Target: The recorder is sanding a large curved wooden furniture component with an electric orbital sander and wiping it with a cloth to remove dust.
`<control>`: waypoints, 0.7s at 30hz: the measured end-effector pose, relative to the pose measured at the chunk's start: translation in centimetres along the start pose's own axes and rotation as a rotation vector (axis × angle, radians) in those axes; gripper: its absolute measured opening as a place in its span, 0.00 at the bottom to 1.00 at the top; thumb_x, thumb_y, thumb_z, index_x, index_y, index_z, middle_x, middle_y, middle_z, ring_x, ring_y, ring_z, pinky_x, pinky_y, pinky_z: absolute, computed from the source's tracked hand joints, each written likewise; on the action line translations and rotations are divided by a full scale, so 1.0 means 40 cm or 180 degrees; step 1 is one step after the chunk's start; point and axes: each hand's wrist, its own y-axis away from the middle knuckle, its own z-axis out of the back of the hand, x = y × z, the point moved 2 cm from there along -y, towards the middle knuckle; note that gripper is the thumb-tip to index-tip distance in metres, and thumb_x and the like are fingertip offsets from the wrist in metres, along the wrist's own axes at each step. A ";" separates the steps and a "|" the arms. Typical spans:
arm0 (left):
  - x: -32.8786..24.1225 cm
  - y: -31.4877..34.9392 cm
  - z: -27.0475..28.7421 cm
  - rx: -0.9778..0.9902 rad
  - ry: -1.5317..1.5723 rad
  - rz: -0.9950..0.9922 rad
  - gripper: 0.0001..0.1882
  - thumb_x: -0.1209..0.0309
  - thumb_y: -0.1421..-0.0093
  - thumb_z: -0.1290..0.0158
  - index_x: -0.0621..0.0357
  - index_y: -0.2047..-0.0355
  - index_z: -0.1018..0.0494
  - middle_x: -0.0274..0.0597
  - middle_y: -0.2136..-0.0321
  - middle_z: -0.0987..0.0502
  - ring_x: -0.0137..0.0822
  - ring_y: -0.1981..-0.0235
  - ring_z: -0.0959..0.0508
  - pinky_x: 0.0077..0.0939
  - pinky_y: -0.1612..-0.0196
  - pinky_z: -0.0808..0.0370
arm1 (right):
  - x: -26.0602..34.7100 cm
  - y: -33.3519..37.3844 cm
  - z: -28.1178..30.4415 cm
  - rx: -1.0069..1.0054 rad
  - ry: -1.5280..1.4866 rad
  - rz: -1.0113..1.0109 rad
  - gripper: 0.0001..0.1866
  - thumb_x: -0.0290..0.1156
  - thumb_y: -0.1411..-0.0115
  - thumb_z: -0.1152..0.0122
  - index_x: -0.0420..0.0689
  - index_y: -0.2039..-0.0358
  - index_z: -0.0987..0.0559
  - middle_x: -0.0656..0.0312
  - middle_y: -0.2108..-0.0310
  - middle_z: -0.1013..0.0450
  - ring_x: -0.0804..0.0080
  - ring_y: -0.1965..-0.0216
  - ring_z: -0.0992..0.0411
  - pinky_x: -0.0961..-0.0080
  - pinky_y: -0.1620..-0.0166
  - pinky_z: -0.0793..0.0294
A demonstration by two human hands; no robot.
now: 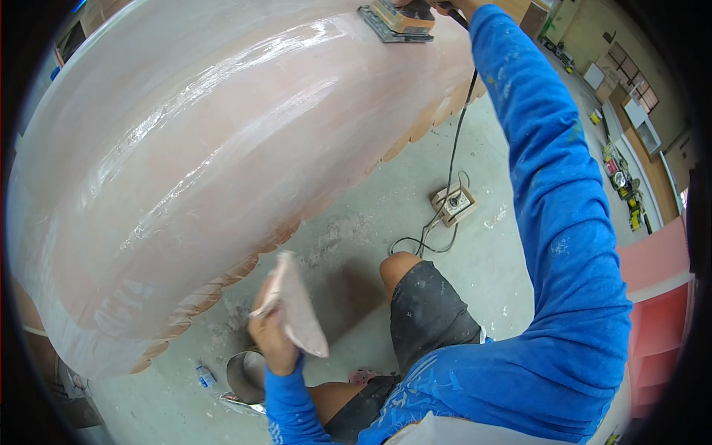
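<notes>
My left hand (273, 340) is closed round a pale pinkish-white flat piece (297, 308), slightly blurred, held up over the floor beside the hull-like shell. Whether it is a folded cloth or a stiff sheet I cannot tell. At the top edge, my right hand (458, 6) grips a dusty orange and black electric sander (403, 21), and part of this hand is cut off by the frame. The sander's flat pad rests on the large curved, glossy pale pink shell (222, 141). A black cord (461, 122) hangs down from near the right hand.
A beige socket box (454, 205) with a plug and looped cord stands on the grey floor (482, 259). Below the shell's ragged brown edge (285, 231) are a round container (246, 374) and a small blue-labelled item (205, 377). Red panels (658, 319) stand at the right.
</notes>
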 end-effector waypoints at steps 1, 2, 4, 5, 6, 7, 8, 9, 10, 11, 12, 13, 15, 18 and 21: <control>0.068 0.013 0.037 0.0202 -0.0265 0.0237 0.24 0.68 0.36 0.54 0.72 0.44 0.30 0.53 0.46 0.26 0.42 0.43 0.27 0.36 0.39 0.32 | 0.005 -0.007 -0.008 -0.0090 -0.0010 0.0238 0.35 0.33 0.57 0.25 0.50 0.46 0.26 0.58 0.77 0.27 0.73 0.86 0.34 0.71 0.85 0.37; 0.050 0.020 -0.025 0.0231 0.0434 0.0828 0.27 0.72 0.39 0.56 0.73 0.40 0.33 0.55 0.42 0.27 0.46 0.41 0.27 0.36 0.35 0.34 | 0.060 0.030 -0.016 -0.0077 0.0406 0.0068 0.35 0.35 0.58 0.24 0.50 0.47 0.26 0.57 0.76 0.26 0.75 0.85 0.33 0.71 0.84 0.36; 0.139 0.030 0.003 0.0193 0.1221 0.1122 0.28 0.70 0.38 0.56 0.71 0.39 0.35 0.57 0.42 0.28 0.49 0.41 0.27 0.40 0.36 0.33 | 0.142 0.113 -0.020 -0.0019 0.0592 0.0022 0.36 0.36 0.58 0.23 0.49 0.47 0.26 0.58 0.76 0.26 0.74 0.85 0.33 0.72 0.84 0.36; 0.160 0.041 -0.004 0.0144 0.2014 0.1431 0.29 0.68 0.38 0.56 0.70 0.38 0.37 0.58 0.41 0.30 0.52 0.41 0.28 0.45 0.36 0.32 | 0.160 0.134 -0.016 0.0056 0.0786 -0.0031 0.36 0.37 0.59 0.23 0.48 0.47 0.26 0.58 0.76 0.25 0.74 0.85 0.33 0.72 0.84 0.35; 0.164 0.047 0.005 -0.0049 0.2170 0.1802 0.30 0.68 0.38 0.58 0.70 0.36 0.39 0.58 0.42 0.29 0.54 0.42 0.26 0.43 0.36 0.30 | 0.163 0.122 -0.008 -0.0029 0.0812 -0.0039 0.35 0.37 0.59 0.22 0.48 0.48 0.25 0.61 0.77 0.26 0.74 0.86 0.33 0.73 0.85 0.36; 0.154 0.049 0.010 0.0010 0.2198 0.1878 0.30 0.68 0.38 0.58 0.70 0.36 0.39 0.58 0.42 0.29 0.54 0.42 0.26 0.43 0.36 0.30 | 0.110 0.060 0.019 0.0133 0.0619 -0.0206 0.32 0.38 0.59 0.22 0.49 0.52 0.24 0.63 0.80 0.27 0.75 0.87 0.33 0.75 0.85 0.36; 0.152 0.047 0.023 -0.0018 0.2363 0.1900 0.30 0.68 0.37 0.58 0.70 0.36 0.39 0.58 0.41 0.29 0.54 0.42 0.26 0.43 0.37 0.30 | 0.094 0.042 0.012 0.0014 0.0750 -0.0366 0.30 0.38 0.59 0.21 0.49 0.54 0.23 0.63 0.81 0.28 0.75 0.87 0.33 0.75 0.85 0.36; 0.153 0.046 0.028 -0.0042 0.2530 0.1915 0.30 0.68 0.37 0.57 0.69 0.36 0.39 0.58 0.41 0.30 0.54 0.42 0.26 0.43 0.37 0.29 | 0.081 0.032 0.006 -0.0112 0.0881 -0.0522 0.29 0.38 0.59 0.21 0.49 0.56 0.23 0.63 0.83 0.29 0.75 0.87 0.33 0.75 0.85 0.36; 0.150 0.044 0.027 -0.0043 0.2669 0.1872 0.29 0.68 0.37 0.57 0.67 0.36 0.38 0.58 0.41 0.29 0.54 0.42 0.26 0.44 0.38 0.28 | 0.068 0.024 0.007 -0.0115 0.0905 -0.0525 0.29 0.38 0.59 0.21 0.49 0.56 0.23 0.63 0.83 0.29 0.75 0.87 0.33 0.75 0.85 0.36; 0.150 0.045 0.022 -0.0032 0.2688 0.1882 0.29 0.68 0.37 0.57 0.67 0.36 0.38 0.58 0.41 0.29 0.54 0.42 0.26 0.44 0.38 0.28 | 0.055 0.018 0.010 -0.0079 0.0771 -0.0433 0.28 0.38 0.59 0.21 0.48 0.57 0.23 0.62 0.82 0.28 0.74 0.87 0.33 0.74 0.85 0.34; 0.150 0.046 0.017 -0.0058 0.2635 0.1819 0.29 0.68 0.37 0.57 0.67 0.37 0.38 0.57 0.41 0.29 0.53 0.43 0.26 0.44 0.38 0.28 | 0.044 0.010 0.014 -0.0044 0.0638 -0.0341 0.28 0.39 0.60 0.21 0.48 0.57 0.22 0.61 0.81 0.27 0.74 0.86 0.32 0.73 0.84 0.33; 0.153 0.045 0.017 -0.0103 0.2575 0.1748 0.29 0.68 0.37 0.57 0.67 0.37 0.38 0.57 0.41 0.29 0.53 0.43 0.26 0.43 0.38 0.28 | 0.061 0.023 0.006 -0.0037 0.0647 -0.0332 0.28 0.39 0.60 0.21 0.48 0.57 0.22 0.61 0.81 0.27 0.74 0.86 0.32 0.73 0.84 0.33; 0.165 0.038 0.020 -0.0072 0.2565 0.1807 0.28 0.69 0.37 0.56 0.67 0.37 0.38 0.56 0.42 0.29 0.52 0.43 0.26 0.43 0.38 0.28 | 0.137 0.079 -0.008 -0.0099 0.0856 -0.0077 0.30 0.39 0.59 0.21 0.48 0.55 0.22 0.60 0.78 0.25 0.73 0.85 0.30 0.72 0.83 0.31; 0.188 0.040 0.020 -0.0063 0.2523 0.1902 0.27 0.69 0.37 0.56 0.67 0.38 0.37 0.55 0.42 0.28 0.51 0.42 0.26 0.43 0.38 0.29 | 0.203 0.118 -0.030 -0.0026 0.0867 0.0164 0.31 0.39 0.58 0.22 0.48 0.52 0.22 0.60 0.75 0.24 0.72 0.82 0.28 0.73 0.80 0.28; 0.192 0.043 -0.001 -0.0089 0.2546 0.1941 0.27 0.69 0.37 0.56 0.68 0.39 0.36 0.53 0.43 0.27 0.49 0.43 0.25 0.40 0.38 0.29 | 0.208 0.104 -0.032 -0.0035 0.0808 0.0180 0.31 0.38 0.58 0.22 0.48 0.52 0.22 0.60 0.76 0.24 0.73 0.82 0.29 0.74 0.81 0.30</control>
